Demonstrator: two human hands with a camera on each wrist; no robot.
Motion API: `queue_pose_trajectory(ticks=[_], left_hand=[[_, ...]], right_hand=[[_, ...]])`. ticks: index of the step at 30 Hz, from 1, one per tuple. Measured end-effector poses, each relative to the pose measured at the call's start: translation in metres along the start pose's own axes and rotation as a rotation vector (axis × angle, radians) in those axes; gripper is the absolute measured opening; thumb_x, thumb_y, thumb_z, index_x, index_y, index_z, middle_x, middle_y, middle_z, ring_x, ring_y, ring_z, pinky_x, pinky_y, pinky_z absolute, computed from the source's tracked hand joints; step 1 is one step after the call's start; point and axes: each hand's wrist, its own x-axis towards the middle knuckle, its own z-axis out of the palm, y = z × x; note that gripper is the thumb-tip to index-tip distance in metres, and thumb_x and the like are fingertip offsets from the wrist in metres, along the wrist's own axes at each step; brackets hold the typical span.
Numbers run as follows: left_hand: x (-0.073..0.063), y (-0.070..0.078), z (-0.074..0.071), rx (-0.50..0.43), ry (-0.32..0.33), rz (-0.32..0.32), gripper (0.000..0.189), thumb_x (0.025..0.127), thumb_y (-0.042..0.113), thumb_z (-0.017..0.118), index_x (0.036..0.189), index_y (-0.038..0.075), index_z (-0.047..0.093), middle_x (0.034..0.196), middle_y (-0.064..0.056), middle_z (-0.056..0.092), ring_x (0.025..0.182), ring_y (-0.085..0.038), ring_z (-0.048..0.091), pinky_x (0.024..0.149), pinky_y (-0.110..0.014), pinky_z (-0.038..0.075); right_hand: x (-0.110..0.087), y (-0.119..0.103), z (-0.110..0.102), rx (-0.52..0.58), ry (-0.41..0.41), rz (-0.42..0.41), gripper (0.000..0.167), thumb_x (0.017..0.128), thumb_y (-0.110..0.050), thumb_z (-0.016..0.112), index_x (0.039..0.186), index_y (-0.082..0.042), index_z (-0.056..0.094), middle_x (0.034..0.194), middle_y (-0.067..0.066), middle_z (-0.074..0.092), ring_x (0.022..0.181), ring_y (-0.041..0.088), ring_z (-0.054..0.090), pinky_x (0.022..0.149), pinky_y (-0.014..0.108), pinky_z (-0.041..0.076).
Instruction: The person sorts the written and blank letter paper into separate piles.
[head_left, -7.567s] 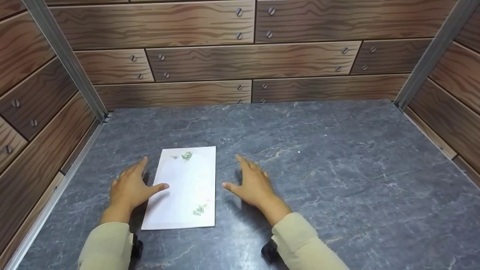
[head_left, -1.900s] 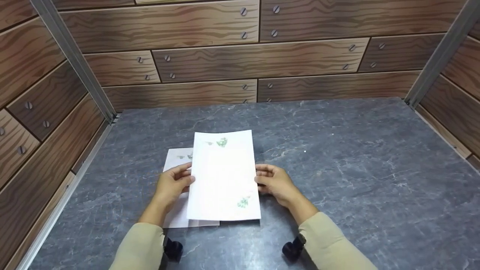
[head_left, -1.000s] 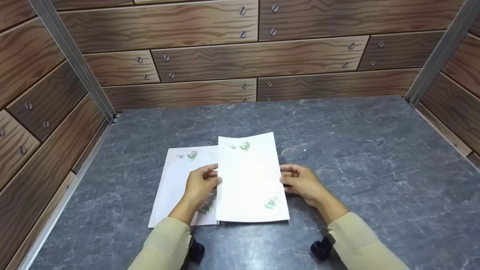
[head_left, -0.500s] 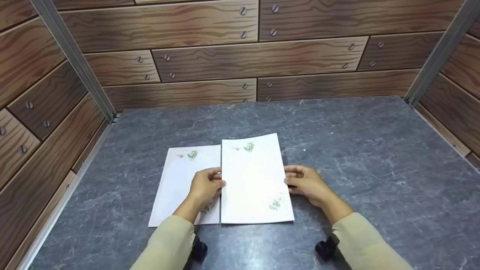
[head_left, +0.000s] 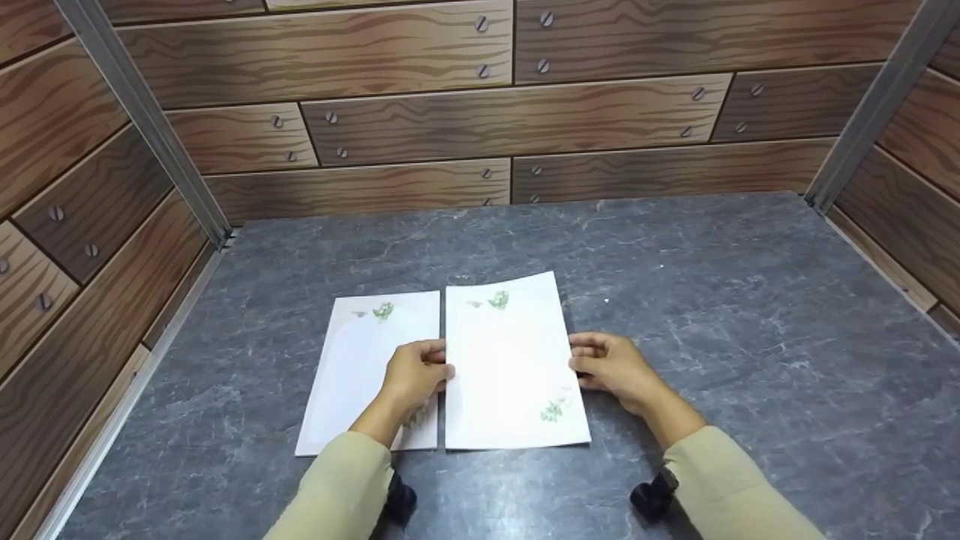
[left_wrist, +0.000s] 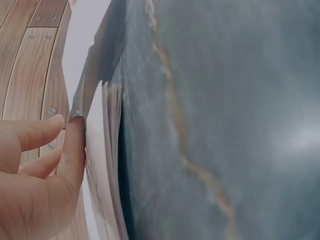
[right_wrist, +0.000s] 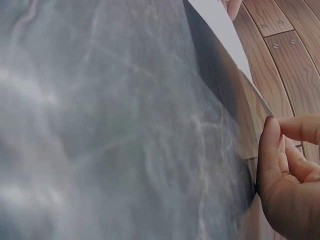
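A white sheet of paper (head_left: 506, 367) with small green plant prints is held just above the table by both hands. My left hand (head_left: 409, 375) pinches its left edge between thumb and fingers. On the opposite edge, my right hand (head_left: 616, 371) pinches it in the same way. A similar white stack of paper (head_left: 360, 360) lies to the left, partly under my left hand and forearm. The left wrist view shows the layered edges of this stack (left_wrist: 104, 150) beside the fingers. In the right wrist view, the held sheet (right_wrist: 225, 35) is tilted, apart from the tabletop.
The grey marbled table (head_left: 750, 337) stretches out to the right and behind. Wood-patterned walls (head_left: 420, 120) enclose it at the back and sides, with metal posts (head_left: 142, 120) at the corners. A tiny white speck (head_left: 606, 300) lies right of the sheet.
Both hands, first apart around the stack, took hold of a sheet and carried it rightward off the stack. In the last half second it has lowered slightly, a narrow gap showing beside the stack.
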Motion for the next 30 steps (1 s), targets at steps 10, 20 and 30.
queue_pose_trajectory(ticks=[10,20,30], left_hand=[[-0.0022,0.0027,0.0009,0.020,-0.008,0.013,0.038,0.087,-0.003,0.064,0.124,-0.008,0.057,0.105,-0.014,0.062,0.093,-0.022,0.064,0.074,-0.026,0.056],[-0.0044,0.0059,0.0014,0.054,0.002,0.008,0.038,0.088,0.000,0.065,0.125,-0.007,0.057,0.109,-0.015,0.063,0.096,-0.023,0.065,0.073,-0.025,0.055],[-0.0048,0.0062,0.0011,0.057,-0.004,0.023,0.038,0.089,0.000,0.064,0.125,-0.009,0.056,0.111,-0.016,0.063,0.096,-0.024,0.065,0.073,-0.025,0.055]], right_hand=[[0.0009,0.0016,-0.0008,-0.114,0.065,-0.011,0.043,0.086,0.003,0.064,0.127,0.009,0.054,0.097,0.010,0.060,0.078,0.013,0.060,0.064,0.027,0.056],[-0.0019,0.0004,-0.0036,-0.150,0.062,-0.015,0.043,0.088,-0.002,0.063,0.128,0.008,0.054,0.101,0.012,0.061,0.080,0.013,0.061,0.063,0.028,0.056],[-0.0018,-0.0001,-0.0036,-0.189,0.087,-0.001,0.038,0.088,-0.002,0.062,0.124,0.008,0.057,0.098,0.010,0.062,0.081,0.014,0.060,0.063,0.028,0.056]])
